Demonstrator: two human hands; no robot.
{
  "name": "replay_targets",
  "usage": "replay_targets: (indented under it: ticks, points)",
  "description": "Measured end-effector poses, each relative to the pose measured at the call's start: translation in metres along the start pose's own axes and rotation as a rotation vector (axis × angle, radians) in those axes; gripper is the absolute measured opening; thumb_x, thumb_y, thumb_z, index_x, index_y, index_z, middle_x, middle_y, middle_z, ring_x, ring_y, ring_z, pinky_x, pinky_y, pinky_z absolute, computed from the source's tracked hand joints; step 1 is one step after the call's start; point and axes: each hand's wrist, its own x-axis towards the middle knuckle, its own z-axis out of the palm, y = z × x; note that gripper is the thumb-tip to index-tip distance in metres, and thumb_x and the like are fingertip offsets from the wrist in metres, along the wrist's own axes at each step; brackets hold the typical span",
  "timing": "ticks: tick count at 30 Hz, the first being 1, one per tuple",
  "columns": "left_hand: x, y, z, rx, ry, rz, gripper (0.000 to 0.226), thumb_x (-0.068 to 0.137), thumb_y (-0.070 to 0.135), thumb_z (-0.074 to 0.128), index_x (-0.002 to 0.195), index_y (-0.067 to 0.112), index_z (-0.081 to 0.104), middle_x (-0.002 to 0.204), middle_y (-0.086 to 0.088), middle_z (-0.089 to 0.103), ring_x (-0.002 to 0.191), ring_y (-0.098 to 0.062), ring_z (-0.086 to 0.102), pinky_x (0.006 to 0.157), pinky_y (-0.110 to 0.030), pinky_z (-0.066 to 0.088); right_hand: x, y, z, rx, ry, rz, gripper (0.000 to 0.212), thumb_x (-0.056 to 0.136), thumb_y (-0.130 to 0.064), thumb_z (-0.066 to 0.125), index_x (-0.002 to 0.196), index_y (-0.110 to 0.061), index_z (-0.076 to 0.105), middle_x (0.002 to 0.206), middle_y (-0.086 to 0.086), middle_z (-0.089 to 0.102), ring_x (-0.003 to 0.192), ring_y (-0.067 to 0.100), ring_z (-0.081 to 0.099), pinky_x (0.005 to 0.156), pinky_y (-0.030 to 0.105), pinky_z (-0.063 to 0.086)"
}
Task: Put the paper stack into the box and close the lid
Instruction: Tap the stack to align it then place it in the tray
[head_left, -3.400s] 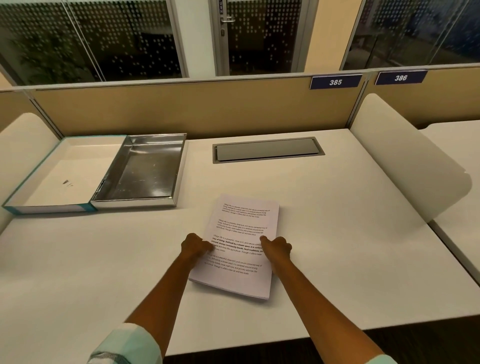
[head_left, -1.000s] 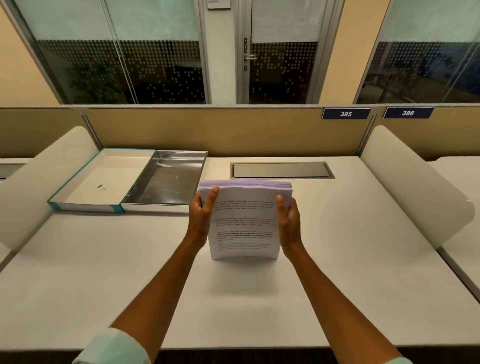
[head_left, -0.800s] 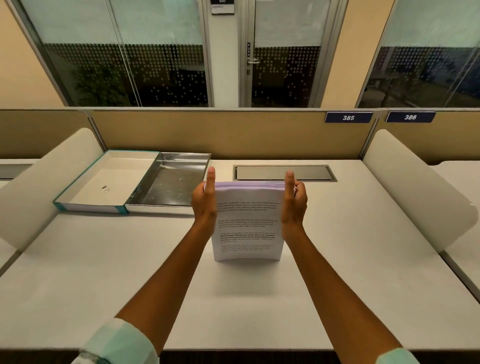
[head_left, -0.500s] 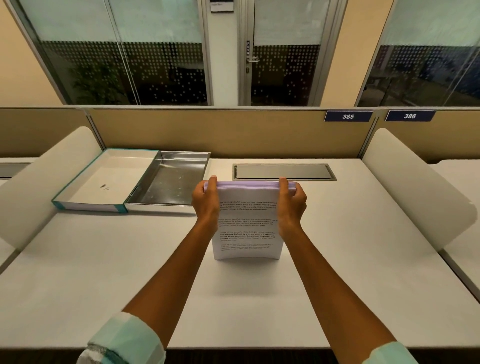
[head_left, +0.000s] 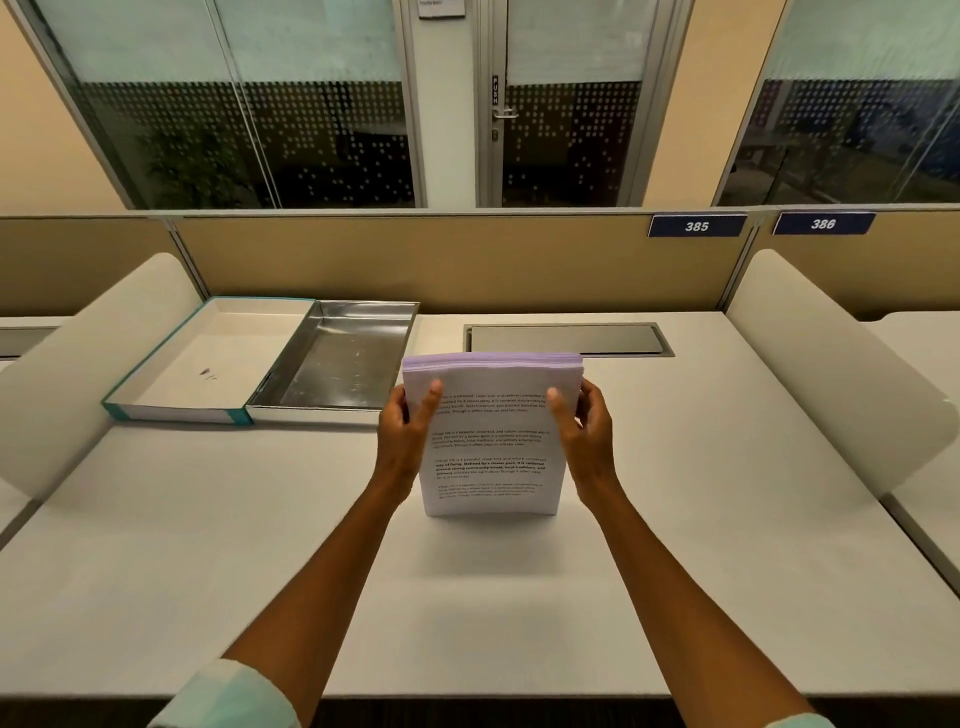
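Above desk (head_left: 208, 545): left hand (head_left: 402, 431), right hand (head_left: 587, 431) fingers clasping upright paper stack (head_left: 491, 452) sides

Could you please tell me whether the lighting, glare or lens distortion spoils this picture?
Head view: warm, dim, even light; soft shadow under the paper stack; dull sheen inside the metal box; wide-angle bowing of the desk edges; printed text too small to read.
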Motion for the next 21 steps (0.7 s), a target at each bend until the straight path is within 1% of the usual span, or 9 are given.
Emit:
replay_targets:
  ticks: [2, 3, 5, 7, 9, 12, 14, 18, 21]
  points:
    - [-0.004, -0.016, -0.010, 0.073, -0.052, -0.010, 0.053, 0.080, 0.037, 0.072, 0.125, 0.016, 0.054, 0.115, -0.005, 0.068, 0.100, -0.021, 0.068, 0.078, -0.034, 0.061, -0.002, 0.016, -0.012, -0.075, -0.074, 0.005, 0.055, 0.084, -0.034, 0.066, 0.134, -0.021, 0.046, 0.123, 0.001, 0.063, 0.105, 0.019, 0.065, 0.082, 0.034, 0.060]
    - [-0.006, -0.024, -0.013, 0.120, -0.067, -0.012, 0.053, 0.080, 0.028, 0.075, 0.127, 0.014, 0.053, 0.119, -0.006, 0.067, 0.104, -0.023, 0.067, 0.084, -0.039, 0.060, -0.003, 0.023, -0.017, -0.120, -0.107, 0.012, 0.055, 0.086, -0.027, 0.068, 0.135, -0.020, 0.045, 0.126, 0.002, 0.062, 0.109, 0.021, 0.063, 0.087, 0.038, 0.058]
    - [-0.009, -0.037, -0.020, 0.211, -0.068, -0.005, 0.050, 0.082, 0.014, 0.074, 0.127, 0.009, 0.053, 0.120, -0.010, 0.065, 0.107, -0.027, 0.064, 0.092, -0.043, 0.056, -0.005, 0.033, -0.023, -0.187, -0.150, 0.027, 0.054, 0.086, -0.015, 0.069, 0.135, -0.019, 0.046, 0.129, 0.004, 0.060, 0.113, 0.022, 0.061, 0.095, 0.041, 0.055]
    - [-0.011, -0.046, -0.023, 0.267, -0.043, -0.013, 0.042, 0.083, 0.006, 0.070, 0.123, 0.005, 0.056, 0.116, -0.012, 0.066, 0.104, -0.028, 0.063, 0.095, -0.046, 0.054, -0.005, 0.040, -0.028, -0.226, -0.168, 0.025, 0.052, 0.087, -0.011, 0.068, 0.133, -0.018, 0.047, 0.129, 0.003, 0.060, 0.113, 0.020, 0.059, 0.100, 0.041, 0.052]
    - [-0.012, -0.053, -0.026, 0.295, -0.026, -0.033, 0.036, 0.085, 0.003, 0.068, 0.119, 0.005, 0.059, 0.113, -0.011, 0.066, 0.101, -0.027, 0.063, 0.096, -0.047, 0.054, -0.005, 0.043, -0.031, -0.250, -0.174, 0.036, 0.049, 0.088, -0.013, 0.066, 0.133, -0.016, 0.048, 0.130, 0.005, 0.060, 0.114, 0.020, 0.059, 0.101, 0.041, 0.051]
    - [-0.013, -0.056, -0.025, 0.328, 0.006, -0.043, 0.034, 0.086, 0.005, 0.068, 0.119, 0.006, 0.060, 0.116, -0.013, 0.067, 0.100, -0.025, 0.063, 0.095, -0.043, 0.054, 0.000, 0.046, -0.033, -0.261, -0.174, 0.068, 0.046, 0.090, -0.015, 0.064, 0.133, -0.014, 0.050, 0.129, 0.007, 0.061, 0.115, 0.023, 0.060, 0.099, 0.042, 0.053]
    - [-0.012, -0.057, -0.024, 0.336, 0.024, -0.037, 0.033, 0.086, 0.004, 0.067, 0.119, 0.005, 0.061, 0.116, -0.013, 0.067, 0.099, -0.024, 0.063, 0.093, -0.041, 0.054, 0.003, 0.045, -0.035, -0.261, -0.172, 0.074, 0.042, 0.091, -0.014, 0.063, 0.131, -0.014, 0.053, 0.125, 0.006, 0.064, 0.110, 0.022, 0.063, 0.096, 0.039, 0.054]
    - [-0.008, -0.056, -0.023, 0.368, 0.065, -0.061, 0.031, 0.085, 0.002, 0.067, 0.116, 0.005, 0.064, 0.113, -0.013, 0.069, 0.095, -0.025, 0.064, 0.094, -0.043, 0.054, 0.008, 0.043, -0.036, -0.278, -0.163, 0.067, 0.037, 0.090, -0.012, 0.063, 0.127, -0.012, 0.058, 0.120, 0.006, 0.067, 0.099, 0.019, 0.064, 0.094, 0.039, 0.055]
    - [-0.005, -0.057, -0.023, 0.398, 0.080, -0.066, 0.032, 0.084, 0.001, 0.068, 0.116, 0.003, 0.065, 0.114, -0.015, 0.070, 0.093, -0.024, 0.064, 0.092, -0.037, 0.053, 0.008, 0.042, -0.034, -0.301, -0.153, 0.058, 0.037, 0.090, -0.011, 0.063, 0.127, -0.011, 0.059, 0.120, 0.008, 0.067, 0.098, 0.019, 0.063, 0.091, 0.034, 0.054]
